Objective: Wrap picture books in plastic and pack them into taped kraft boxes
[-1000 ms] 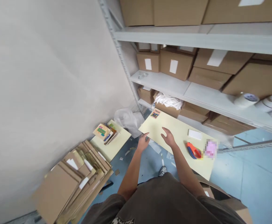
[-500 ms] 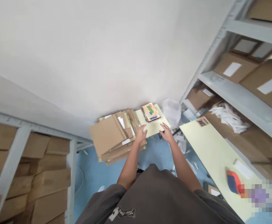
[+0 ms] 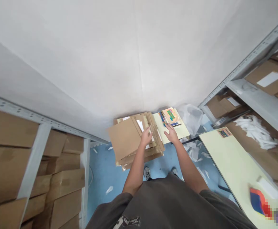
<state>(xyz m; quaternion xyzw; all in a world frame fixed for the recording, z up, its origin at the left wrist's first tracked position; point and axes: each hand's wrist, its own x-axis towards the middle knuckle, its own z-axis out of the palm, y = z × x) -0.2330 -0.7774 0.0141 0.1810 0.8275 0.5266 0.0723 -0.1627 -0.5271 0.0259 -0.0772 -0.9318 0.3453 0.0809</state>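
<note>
My left hand (image 3: 146, 136) is empty, fingers apart, over the right side of a pile of flattened cardboard boxes (image 3: 124, 136). Over the small pale table (image 3: 183, 129), my right hand (image 3: 171, 133) is open too, its fingertips by the near edge of a small stack of colourful boards (image 3: 171, 115). Whether those fingertips touch the stack I cannot tell. White slips of paper (image 3: 140, 125) stick out among the cardboard.
On the left, a metal rack (image 3: 37, 152) holds brown cartons; another rack (image 3: 260, 95) stands at right. A long pale table (image 3: 224, 152) carries a colourful card (image 3: 224, 132). A clear plastic bag (image 3: 191, 117) is by the wall, and paper scraps (image 3: 109, 190) litter the blue floor.
The view has swung left, so the cardboard and tables appear farther right. My hands have shifted left relative to the table, the left one now over the cardboard pile. Both stay open.
</note>
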